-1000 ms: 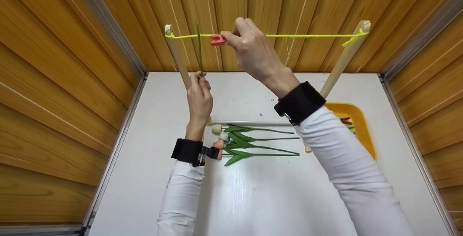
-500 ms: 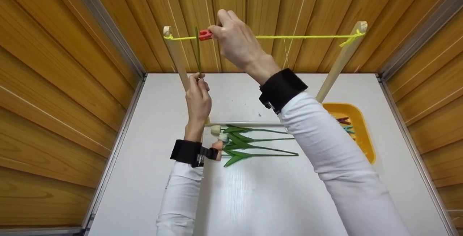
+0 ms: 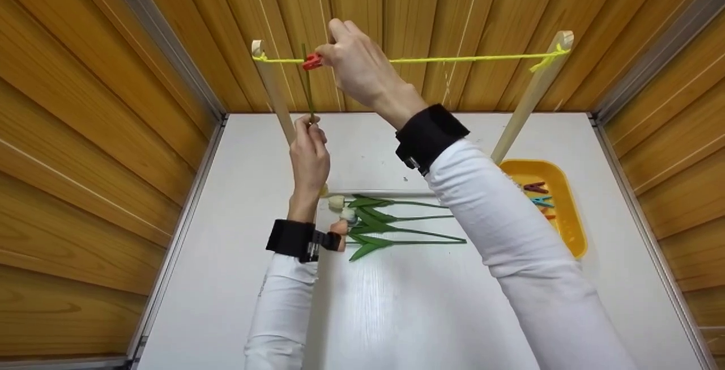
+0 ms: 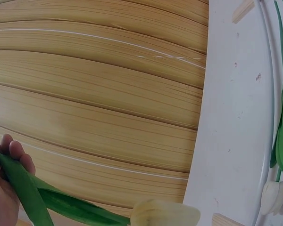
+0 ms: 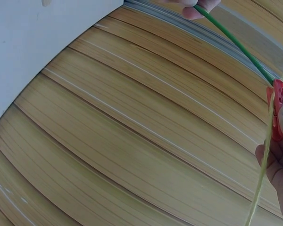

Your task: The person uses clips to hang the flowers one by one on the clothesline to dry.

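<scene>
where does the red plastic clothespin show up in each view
Head: red plastic clothespin in the upper part, left of centre, at the thin yellow cord.
Left wrist: not in it.
Right wrist: near the right edge, above mid-height, held by the right hand.
Shared landmark: the brown wood-grain plank wall, visible in all three.

Inscriptions, labels, brands, numbers, signs: none legible in any view. Surfaces examined: red clothespin [image 3: 312, 62], yellow tray [image 3: 573, 220], left wristband [image 3: 290, 238], right wristband [image 3: 435, 135]; no readable lettering on any (pale details [image 3: 313, 251] beside the left wristband, too small to make out).
</scene>
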{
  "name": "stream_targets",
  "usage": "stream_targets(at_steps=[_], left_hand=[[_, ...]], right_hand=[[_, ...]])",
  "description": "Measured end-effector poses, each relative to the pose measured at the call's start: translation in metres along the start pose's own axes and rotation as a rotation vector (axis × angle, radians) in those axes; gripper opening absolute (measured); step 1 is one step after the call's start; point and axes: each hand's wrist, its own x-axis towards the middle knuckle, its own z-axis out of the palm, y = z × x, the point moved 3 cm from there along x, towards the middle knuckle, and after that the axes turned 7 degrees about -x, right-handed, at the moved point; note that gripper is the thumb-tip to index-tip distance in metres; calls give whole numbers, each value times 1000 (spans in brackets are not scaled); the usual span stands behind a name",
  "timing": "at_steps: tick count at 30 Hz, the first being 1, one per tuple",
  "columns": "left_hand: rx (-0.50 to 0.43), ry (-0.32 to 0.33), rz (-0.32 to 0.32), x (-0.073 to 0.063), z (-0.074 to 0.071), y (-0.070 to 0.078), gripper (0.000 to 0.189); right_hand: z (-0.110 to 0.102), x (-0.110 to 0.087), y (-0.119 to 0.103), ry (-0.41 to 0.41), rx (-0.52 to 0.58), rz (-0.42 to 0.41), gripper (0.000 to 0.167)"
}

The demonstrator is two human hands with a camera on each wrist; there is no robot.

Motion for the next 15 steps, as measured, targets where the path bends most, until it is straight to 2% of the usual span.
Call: stream_targets(at_steps=[6, 15], left_hand=[[7, 6, 11, 1, 0, 0, 24], [15, 7, 5, 0, 0, -1, 23]], right_hand=[[0, 3, -1, -20, 0, 1, 28], [2, 4, -5, -98, -56, -28, 28]])
